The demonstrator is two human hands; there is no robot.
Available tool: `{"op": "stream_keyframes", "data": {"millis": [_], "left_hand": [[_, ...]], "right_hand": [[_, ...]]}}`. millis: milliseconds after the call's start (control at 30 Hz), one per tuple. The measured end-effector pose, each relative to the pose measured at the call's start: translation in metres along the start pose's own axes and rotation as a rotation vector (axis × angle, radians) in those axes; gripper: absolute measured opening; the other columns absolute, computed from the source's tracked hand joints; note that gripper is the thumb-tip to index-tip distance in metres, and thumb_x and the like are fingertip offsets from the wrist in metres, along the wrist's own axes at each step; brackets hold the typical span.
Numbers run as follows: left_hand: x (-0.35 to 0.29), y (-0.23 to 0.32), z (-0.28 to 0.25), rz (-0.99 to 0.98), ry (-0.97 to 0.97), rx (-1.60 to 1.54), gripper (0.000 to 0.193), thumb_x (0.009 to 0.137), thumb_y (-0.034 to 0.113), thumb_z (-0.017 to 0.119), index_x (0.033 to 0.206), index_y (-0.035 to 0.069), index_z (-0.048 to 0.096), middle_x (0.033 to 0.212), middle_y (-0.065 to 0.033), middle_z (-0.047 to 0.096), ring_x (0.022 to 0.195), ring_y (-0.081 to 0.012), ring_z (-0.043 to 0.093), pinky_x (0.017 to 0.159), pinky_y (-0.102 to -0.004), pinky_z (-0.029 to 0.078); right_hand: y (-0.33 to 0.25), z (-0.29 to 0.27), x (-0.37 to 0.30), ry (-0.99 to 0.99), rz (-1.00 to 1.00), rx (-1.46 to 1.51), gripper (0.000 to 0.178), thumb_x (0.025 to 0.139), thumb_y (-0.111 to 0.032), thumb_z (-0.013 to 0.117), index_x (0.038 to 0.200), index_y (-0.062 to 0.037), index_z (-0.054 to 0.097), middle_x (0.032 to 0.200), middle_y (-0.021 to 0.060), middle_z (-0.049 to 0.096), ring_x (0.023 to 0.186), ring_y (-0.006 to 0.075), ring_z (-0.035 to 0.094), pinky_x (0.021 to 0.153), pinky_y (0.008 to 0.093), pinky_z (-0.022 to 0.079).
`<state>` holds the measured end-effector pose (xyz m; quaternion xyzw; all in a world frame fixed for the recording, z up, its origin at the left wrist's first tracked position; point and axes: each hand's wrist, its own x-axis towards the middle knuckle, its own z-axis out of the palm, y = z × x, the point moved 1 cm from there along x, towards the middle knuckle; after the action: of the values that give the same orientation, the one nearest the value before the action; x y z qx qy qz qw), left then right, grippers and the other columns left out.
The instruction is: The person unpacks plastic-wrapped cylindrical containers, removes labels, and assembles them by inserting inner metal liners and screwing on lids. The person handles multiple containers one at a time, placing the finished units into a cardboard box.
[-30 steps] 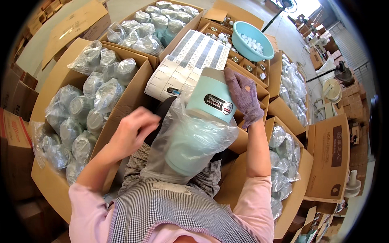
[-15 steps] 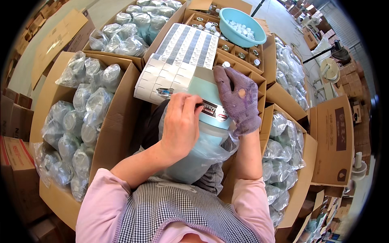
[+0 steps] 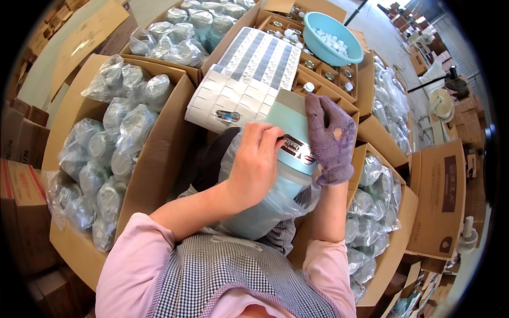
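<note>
A pale blue-green container (image 3: 288,117) leans across my lap, its lower part inside a clear plastic bag (image 3: 265,209). Across its side lies a dark label (image 3: 297,148) with a white and red end. My bare left hand (image 3: 255,164) has its fingertips bent together at the label's left end; the thumb is mostly hidden. My right hand (image 3: 331,139), in a worn purple-grey glove, is closed around the container's upper right side. Beyond the container, printed sticker sheets (image 3: 262,55) lie on a carton, and a single small label (image 3: 227,115) rests on the nearer sheet.
Cartons of plastic-wrapped bottles stand around me, one at left (image 3: 101,153) and one at right (image 3: 371,206). Ahead, a divided carton (image 3: 339,94) holds capped bottles. A light blue basin (image 3: 317,41) of small white pieces sits on it. Closed boxes (image 3: 437,196) stand farther right.
The whole view has shifted, so the surroundings appear farther right. Both hands keep their places on the container, and my left fingers stay at the label's left end.
</note>
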<state>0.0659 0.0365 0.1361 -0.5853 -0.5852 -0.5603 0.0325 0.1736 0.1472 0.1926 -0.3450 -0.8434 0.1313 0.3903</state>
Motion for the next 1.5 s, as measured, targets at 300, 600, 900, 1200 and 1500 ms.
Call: {"op": "stream_keyframes", "data": {"millis": [300, 600, 900, 1200, 1500], "left_hand": [[0.017, -0.011, -0.005, -0.093, -0.164, -0.07, 0.017, 0.082, -0.011, 0.063, 0.092, -0.002, 0.053, 0.088, -0.0145, 0.053, 0.076, -0.0293, 0.059, 0.069, -0.0362, 0.049], [0.04, -0.03, -0.059, -0.333, -0.267, -0.594, 0.008, 0.096, -0.006, 0.049, 0.097, 0.002, 0.052, 0.085, -0.0028, 0.055, 0.078, -0.0087, 0.054, 0.072, -0.0232, 0.047], [-0.02, -0.33, 0.048, -0.648, -0.291, 0.367, 0.057, 0.064, 0.037, 0.091, 0.092, 0.002, 0.055, 0.081, -0.0146, 0.063, 0.075, -0.0325, 0.063, 0.068, -0.0417, 0.05], [0.045, -0.191, 0.021, -0.499, -0.164, -0.02, 0.054, 0.092, 0.04, 0.067, 0.127, 0.002, 0.052, 0.119, -0.0164, 0.056, 0.114, -0.0287, 0.054, 0.097, -0.0407, 0.042], [0.029, -0.068, 0.038, -1.094, -0.637, -0.822, 0.09, 0.097, 0.071, 0.025, 0.145, -0.004, 0.039, 0.144, -0.0194, 0.046, 0.134, -0.0255, 0.042, 0.112, -0.0345, 0.03]], "right_hand": [[0.007, 0.002, 0.0, 0.015, -0.016, -0.013, 0.022, 0.091, -0.023, 0.062, 0.085, -0.0034, 0.068, 0.076, 0.0155, 0.065, 0.069, 0.0342, 0.063, 0.066, 0.0396, 0.049], [0.013, -0.01, -0.006, 0.043, -0.03, -0.019, 0.014, 0.088, -0.016, 0.063, 0.089, -0.0025, 0.068, 0.082, 0.0146, 0.068, 0.072, 0.0321, 0.065, 0.065, 0.0372, 0.05], [0.009, -0.002, -0.001, 0.045, 0.075, 0.08, 0.016, 0.087, -0.015, 0.064, 0.09, -0.0005, 0.071, 0.086, 0.0142, 0.071, 0.08, 0.0304, 0.068, 0.075, 0.0363, 0.051], [0.035, -0.007, -0.003, -0.012, 0.289, 0.447, 0.028, 0.096, -0.019, 0.054, 0.092, 0.0014, 0.072, 0.083, 0.0139, 0.072, 0.074, 0.024, 0.066, 0.074, 0.0305, 0.05], [0.122, 0.049, 0.002, 0.099, -0.273, 1.569, 0.024, 0.104, -0.013, 0.039, 0.113, -0.0054, 0.059, 0.081, 0.0102, 0.067, 0.071, 0.0214, 0.062, 0.102, 0.0506, 0.046]]}}
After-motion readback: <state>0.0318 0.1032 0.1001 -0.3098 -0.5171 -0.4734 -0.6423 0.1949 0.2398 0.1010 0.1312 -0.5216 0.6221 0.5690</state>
